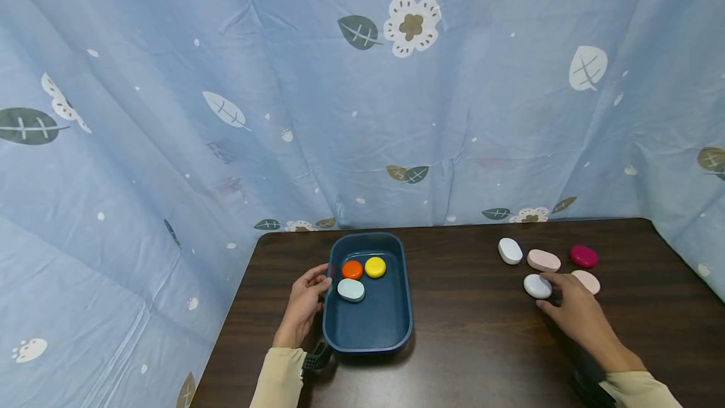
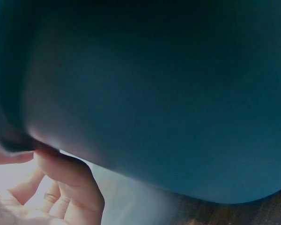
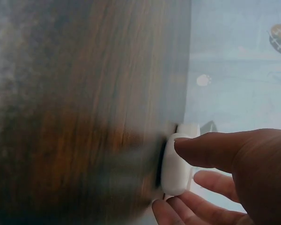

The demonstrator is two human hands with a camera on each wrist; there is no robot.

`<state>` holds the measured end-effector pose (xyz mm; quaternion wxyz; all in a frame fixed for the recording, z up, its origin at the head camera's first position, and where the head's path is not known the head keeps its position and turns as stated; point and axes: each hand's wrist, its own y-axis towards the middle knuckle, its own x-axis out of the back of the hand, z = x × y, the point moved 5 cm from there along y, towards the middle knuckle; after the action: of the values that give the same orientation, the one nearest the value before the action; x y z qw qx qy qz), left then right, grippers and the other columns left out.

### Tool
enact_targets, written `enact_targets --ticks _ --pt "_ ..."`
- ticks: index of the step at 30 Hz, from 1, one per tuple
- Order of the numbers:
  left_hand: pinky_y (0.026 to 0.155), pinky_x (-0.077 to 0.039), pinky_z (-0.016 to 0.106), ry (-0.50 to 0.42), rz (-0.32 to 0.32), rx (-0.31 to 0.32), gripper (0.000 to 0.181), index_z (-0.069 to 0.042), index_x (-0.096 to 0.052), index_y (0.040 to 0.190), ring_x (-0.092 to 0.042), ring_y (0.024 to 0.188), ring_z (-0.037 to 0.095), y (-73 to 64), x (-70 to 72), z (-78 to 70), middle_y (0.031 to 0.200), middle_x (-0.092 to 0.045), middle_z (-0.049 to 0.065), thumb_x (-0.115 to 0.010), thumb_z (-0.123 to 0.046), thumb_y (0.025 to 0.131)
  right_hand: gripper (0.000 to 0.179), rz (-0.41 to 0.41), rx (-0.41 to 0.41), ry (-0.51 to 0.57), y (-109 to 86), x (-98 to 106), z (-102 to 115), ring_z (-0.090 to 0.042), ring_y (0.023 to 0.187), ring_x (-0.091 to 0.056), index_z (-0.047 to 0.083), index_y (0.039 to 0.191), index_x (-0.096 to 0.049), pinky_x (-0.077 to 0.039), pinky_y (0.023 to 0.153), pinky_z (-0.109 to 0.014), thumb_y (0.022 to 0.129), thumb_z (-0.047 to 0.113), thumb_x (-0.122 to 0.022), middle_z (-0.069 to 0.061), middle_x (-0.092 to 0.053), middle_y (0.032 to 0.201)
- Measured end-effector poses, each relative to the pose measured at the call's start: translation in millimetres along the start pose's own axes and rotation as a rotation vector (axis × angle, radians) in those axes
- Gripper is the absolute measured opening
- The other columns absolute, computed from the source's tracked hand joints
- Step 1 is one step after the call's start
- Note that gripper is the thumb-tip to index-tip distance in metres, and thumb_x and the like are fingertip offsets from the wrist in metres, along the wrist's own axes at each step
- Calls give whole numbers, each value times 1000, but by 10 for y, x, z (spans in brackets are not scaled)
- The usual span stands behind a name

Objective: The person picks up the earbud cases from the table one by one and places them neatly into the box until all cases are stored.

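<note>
My left hand (image 1: 303,304) holds the left wall of a dark blue rectangular container (image 1: 376,342), thumb and fingers at its rim. Inside lie an orange round soap (image 1: 352,269), a yellow round soap (image 1: 375,267) and a pale oval soap (image 1: 351,290). The container's wall fills most of the left wrist view. On the table's right side, my right hand (image 1: 580,310) has thumb and fingers around a white oval soap (image 1: 535,286). In the right wrist view the thumb overlaps this white soap (image 3: 174,171), with the other fingers on its far side.
Around the right hand lie another white soap (image 1: 510,251), a pale pink soap (image 1: 544,260), a crimson soap (image 1: 584,256) and a cream soap (image 1: 586,281). The dark wooden table (image 1: 459,332) ends at a blue patterned curtain (image 1: 340,80) behind and at the sides.
</note>
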<state>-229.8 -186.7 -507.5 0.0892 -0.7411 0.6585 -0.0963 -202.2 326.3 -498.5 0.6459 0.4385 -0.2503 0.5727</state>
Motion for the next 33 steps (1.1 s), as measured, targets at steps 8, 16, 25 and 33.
enact_targets --ticks 8,16,25,33 --pt "65 -48 29 -4 2 2 40 -1 -57 146 -53 84 19 -6 8 6 103 -56 4 -59 -9 107 58 19 14 -7 67 -67 16 -59 107 -60 -19 123 -62 -47 91 -71 74 -5 -88 -43 -61 117" --pt "66 -48 30 -3 5 3 42 0 -55 148 -52 85 19 -27 21 -8 103 -55 4 -59 -10 108 51 20 26 -13 131 -107 23 -53 99 -64 -18 117 -66 -50 84 -67 74 -3 -88 -41 -64 113" --pt "66 -49 30 -4 0 3 41 0 -56 148 -53 85 20 -22 2 -7 104 -56 4 -58 -9 108 47 46 16 -1 155 -117 141 -49 98 -65 -17 114 -68 -51 82 -63 75 -1 -89 -39 -65 112" --pt "65 -48 29 -8 -2 -3 41 1 -56 147 -53 84 19 -25 -5 -24 103 -56 4 -58 -9 108 48 56 30 28 199 -128 408 -51 103 -66 -14 117 -69 -51 84 -64 76 -1 -90 -38 -65 116"
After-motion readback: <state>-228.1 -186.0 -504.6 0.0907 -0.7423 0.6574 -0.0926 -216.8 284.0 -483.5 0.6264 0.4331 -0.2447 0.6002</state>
